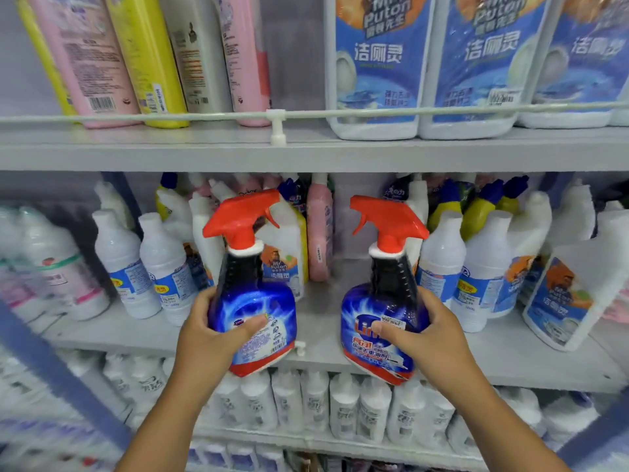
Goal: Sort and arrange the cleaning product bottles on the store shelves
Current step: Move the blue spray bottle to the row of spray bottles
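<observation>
Spray bottles with red triggers sit one in each hand before the middle shelf (pixel 323 321). Left hand (pixel 207 335) wraps the left blue spray bottle (pixel 252 301), thumb across its label, nozzle pointing left. Right hand (pixel 425 338) grips the right spray bottle (pixel 381 311) likewise. White bleach bottles (pixel 143 264) and Mr Puton jugs (pixel 565 294) flank the gap between them.

I see grey shop shelving (pixel 170 158) filling my view in tiers. At twelve o'clock, a thin white guard rail (pixel 204 116) crosses. Light is even.
</observation>
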